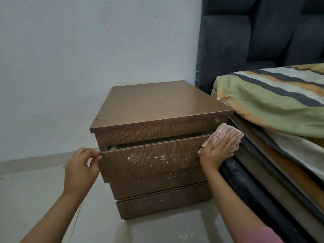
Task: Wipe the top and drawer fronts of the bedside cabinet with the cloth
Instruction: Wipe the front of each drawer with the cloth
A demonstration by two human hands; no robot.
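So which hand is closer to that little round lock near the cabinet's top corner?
Right. The right hand, holding the cloth, is just below the lock; the left hand pinches the open drawer front at its far left edge.

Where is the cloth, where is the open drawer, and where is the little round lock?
cloth (226, 135): head view, on the pink fabric above the right hand's fingers.
open drawer (150, 160): head view, middle of its front panel.
lock (217, 119): head view, on the round metal face.
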